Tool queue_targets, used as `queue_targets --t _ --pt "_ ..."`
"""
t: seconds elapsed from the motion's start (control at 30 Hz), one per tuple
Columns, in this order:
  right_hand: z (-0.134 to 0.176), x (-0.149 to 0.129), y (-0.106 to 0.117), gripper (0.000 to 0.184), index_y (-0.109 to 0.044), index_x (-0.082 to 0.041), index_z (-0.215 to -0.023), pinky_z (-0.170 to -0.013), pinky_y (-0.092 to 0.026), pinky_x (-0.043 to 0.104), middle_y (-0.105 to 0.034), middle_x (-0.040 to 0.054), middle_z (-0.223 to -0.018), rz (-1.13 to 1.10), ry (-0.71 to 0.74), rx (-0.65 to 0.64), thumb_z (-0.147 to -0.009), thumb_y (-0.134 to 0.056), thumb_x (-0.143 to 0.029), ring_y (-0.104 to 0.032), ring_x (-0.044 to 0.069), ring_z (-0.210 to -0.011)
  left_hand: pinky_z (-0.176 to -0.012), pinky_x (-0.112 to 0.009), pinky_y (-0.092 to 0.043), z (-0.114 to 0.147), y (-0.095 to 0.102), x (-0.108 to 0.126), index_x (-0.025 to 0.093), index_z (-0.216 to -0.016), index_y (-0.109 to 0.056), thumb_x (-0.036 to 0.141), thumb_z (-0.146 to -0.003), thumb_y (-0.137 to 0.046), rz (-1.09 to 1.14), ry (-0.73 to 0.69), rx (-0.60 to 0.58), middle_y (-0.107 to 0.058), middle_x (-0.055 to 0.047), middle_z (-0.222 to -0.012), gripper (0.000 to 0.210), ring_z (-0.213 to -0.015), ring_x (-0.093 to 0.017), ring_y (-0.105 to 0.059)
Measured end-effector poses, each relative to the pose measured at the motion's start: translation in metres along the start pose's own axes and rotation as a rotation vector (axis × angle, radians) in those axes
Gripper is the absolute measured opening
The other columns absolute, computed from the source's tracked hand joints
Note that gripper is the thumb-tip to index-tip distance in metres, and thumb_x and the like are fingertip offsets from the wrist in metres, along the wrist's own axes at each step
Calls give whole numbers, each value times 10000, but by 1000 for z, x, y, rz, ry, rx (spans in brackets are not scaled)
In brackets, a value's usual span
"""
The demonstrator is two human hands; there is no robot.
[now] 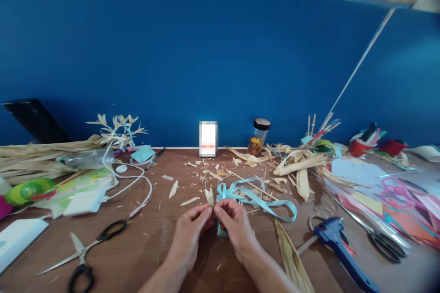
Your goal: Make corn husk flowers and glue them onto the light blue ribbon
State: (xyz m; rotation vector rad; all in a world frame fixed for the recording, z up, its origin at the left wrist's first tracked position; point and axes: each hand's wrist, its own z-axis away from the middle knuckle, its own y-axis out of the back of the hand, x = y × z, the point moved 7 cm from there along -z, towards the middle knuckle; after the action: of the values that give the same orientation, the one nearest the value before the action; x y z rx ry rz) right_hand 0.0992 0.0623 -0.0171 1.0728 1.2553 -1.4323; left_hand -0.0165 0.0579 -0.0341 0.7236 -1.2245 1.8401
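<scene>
My left hand (191, 230) and my right hand (237, 226) meet low in the middle, thumbs and fingertips pinched together. A small pale piece of dried corn husk (209, 196) sticks up between the fingertips; its lower end is hidden by them. Light blue ribbon (254, 199) loops out behind and to the right of my right hand. Another light blue piece (222, 232) shows beneath the right fingers; I cannot tell whether it joins the ribbon.
Scissors (80, 252) lie open on the left. On the right are a blue glue gun (338, 240), another pair of scissors (381, 242) and a long husk strip (292, 256). A black-lidded jar (259, 137), a bright screen (208, 138) and husk scraps (302, 165) are farther back.
</scene>
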Motion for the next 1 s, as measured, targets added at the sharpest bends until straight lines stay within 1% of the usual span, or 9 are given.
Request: queue_targets --t 0.1,0.23,0.37,0.5,0.67,0.8,1.0 --pt "-1 0 -1 157 -577 -154 -711 -457 -309 180 -489 -47 -563 28 24 -8 -699 -619 -305 -396 69 -496 -618 -210 -484 0 0 1 125 -731 -688 240 -521 -770 -9 -7 13 -691 -34 -688 253 -615 -118 -611" --pt "-1 -1 -2 142 -578 -152 -706 -485 -337 196 -508 -35 -578 60 60 -24 -708 -605 -292 -424 82 -515 -631 -204 -483 0 0 1 126 -728 -680 231 -550 -757 -6 -19 0 -683 -27 -685 221 -634 -115 -610" --pt "-1 -3 -1 114 -579 -155 -691 -522 -361 207 -523 -30 -587 119 87 -16 -709 -595 -267 -444 91 -537 -672 -226 -487 0 -1 0 122 -726 -678 224 -563 -749 3 -11 -20 -682 -30 -692 205 -628 -116 -608" --pt "0 -7 -3 98 -576 -152 -687 -549 -375 219 -532 -22 -596 168 117 -29 -720 -573 -244 -460 102 -556 -680 -244 -490 0 -3 1 114 -719 -680 220 -543 -758 11 -6 -31 -684 -42 -687 220 -626 -131 -615" --pt "-1 -5 -2 101 -565 -144 -681 -532 -363 210 -517 -25 -586 213 126 -16 -728 -556 -233 -441 95 -545 -688 -265 -492 0 -5 1 108 -729 -685 233 -528 -762 5 0 -45 -688 -54 -689 249 -648 -157 -627" --pt "-3 -3 -2 112 -559 -141 -689 -527 -364 206 -524 -19 -591 205 123 -19 -737 -551 -242 -446 96 -544 -694 -273 -489 1 -6 1 100 -753 -689 248 -544 -755 -19 4 -64 -690 -70 -708 265 -673 -172 -631" --pt "-1 -6 -1 139 -573 -134 -704 -546 -387 218 -547 -6 -601 211 113 -5 -732 -563 -270 -471 111 -554 -687 -264 -478 -2 -4 -1 104 -753 -689 268 -579 -736 -53 -9 -79 -685 -67 -718 244 -656 -146 -610"
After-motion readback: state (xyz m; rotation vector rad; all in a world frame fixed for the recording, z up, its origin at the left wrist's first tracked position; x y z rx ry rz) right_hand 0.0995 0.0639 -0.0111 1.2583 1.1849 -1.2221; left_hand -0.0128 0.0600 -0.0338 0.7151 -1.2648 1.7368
